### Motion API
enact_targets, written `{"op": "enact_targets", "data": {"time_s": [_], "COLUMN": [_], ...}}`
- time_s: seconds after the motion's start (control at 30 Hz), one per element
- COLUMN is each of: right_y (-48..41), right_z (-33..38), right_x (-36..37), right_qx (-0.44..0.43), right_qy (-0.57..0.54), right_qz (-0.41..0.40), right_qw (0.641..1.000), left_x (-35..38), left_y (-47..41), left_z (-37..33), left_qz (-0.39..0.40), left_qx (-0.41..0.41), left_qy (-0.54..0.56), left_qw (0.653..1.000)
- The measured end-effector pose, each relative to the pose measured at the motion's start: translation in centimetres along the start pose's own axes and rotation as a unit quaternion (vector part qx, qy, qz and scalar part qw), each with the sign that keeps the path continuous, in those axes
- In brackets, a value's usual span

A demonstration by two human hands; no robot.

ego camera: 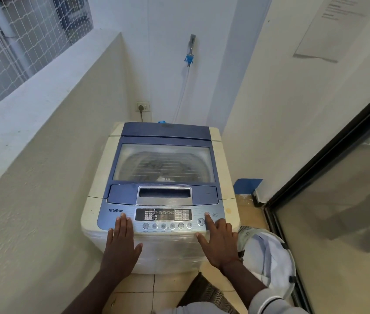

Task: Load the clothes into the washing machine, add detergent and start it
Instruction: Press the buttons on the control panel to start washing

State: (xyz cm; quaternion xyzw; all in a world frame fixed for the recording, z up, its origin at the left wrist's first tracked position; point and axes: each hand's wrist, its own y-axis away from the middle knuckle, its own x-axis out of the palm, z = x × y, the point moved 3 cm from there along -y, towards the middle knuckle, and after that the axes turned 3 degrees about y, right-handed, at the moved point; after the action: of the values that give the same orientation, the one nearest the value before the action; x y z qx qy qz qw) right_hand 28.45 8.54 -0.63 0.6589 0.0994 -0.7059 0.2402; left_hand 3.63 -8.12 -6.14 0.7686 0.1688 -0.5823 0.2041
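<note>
A cream top-loading washing machine point(221, 168) with a blue lid stands in the corner, lid closed. Through the lid's window point(163, 164) I make out dark clothes in the drum. My left hand point(120, 243) lies flat with straight fingers on the left end of the control panel point(163, 219). My right hand point(221, 242) reaches to the panel's right end, its index fingertip on the round power button point(207, 214), the other fingers loosely bent. A white mesh laundry basket point(270, 257) sits on the floor to the machine's right. No detergent is in view.
A low plastered wall point(50, 143) runs along the left, with netting above it. A tap with a hose point(189, 57) and a wall socket point(143, 107) are behind the machine. A sliding glass door point(337, 211) closes off the right side. The floor is tiled.
</note>
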Motion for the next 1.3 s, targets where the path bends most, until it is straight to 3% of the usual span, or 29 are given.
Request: {"op": "enact_targets", "data": {"time_s": [0.17, 0.3, 0.4, 0.47, 0.53, 0.6, 0.67, 0.73, 1.0, 1.3], "right_y": [-2.0, -5.2, -5.9, -5.9, -5.3, -3.7, -1.1, 1.0, 2.8, 2.8], "right_z": [-0.1, 1.1, 1.9, 1.4, 0.5, -1.0, -1.6, -1.1, -0.7, -0.9], "right_x": [-2.0, -4.2, -6.0, -5.8, -5.0, -3.5, -1.7, 0.3, 4.6, 4.9], "right_qx": [0.005, 0.002, -0.100, -0.125, -0.121, -0.067, -0.039, -0.057, -0.086, -0.085], "right_qy": [-0.033, 0.004, 0.096, 0.088, 0.021, -0.075, -0.124, -0.124, -0.042, -0.029], "right_qz": [0.137, 0.227, 0.340, 0.373, 0.317, 0.138, -0.021, -0.092, -0.031, -0.036], "right_qw": [0.990, 0.974, 0.930, 0.915, 0.941, 0.985, 0.991, 0.986, 0.995, 0.995], "left_x": [-0.2, -0.5, -0.8, -1.0, -1.2, -1.2, -1.0, -1.3, -1.5, -1.4], "left_y": [-0.2, -0.2, -0.5, -0.5, -0.7, -0.9, -0.9, -0.9, 0.3, 0.6], "left_z": [0.0, -0.4, -0.5, -0.4, -0.3, -0.3, -0.2, -0.3, -0.2, -0.1], "left_qz": [-0.016, -0.016, -0.012, -0.005, -0.013, -0.014, -0.005, -0.002, -0.004, 0.021], "left_qx": [0.012, 0.006, 0.011, 0.004, -0.001, 0.003, 0.004, 0.000, 0.012, 0.001], "left_qy": [-0.020, -0.034, -0.054, -0.062, -0.064, -0.063, -0.067, -0.061, -0.030, -0.026], "left_qw": [1.000, 0.999, 0.998, 0.998, 0.998, 0.998, 0.998, 0.998, 0.999, 0.999]}}
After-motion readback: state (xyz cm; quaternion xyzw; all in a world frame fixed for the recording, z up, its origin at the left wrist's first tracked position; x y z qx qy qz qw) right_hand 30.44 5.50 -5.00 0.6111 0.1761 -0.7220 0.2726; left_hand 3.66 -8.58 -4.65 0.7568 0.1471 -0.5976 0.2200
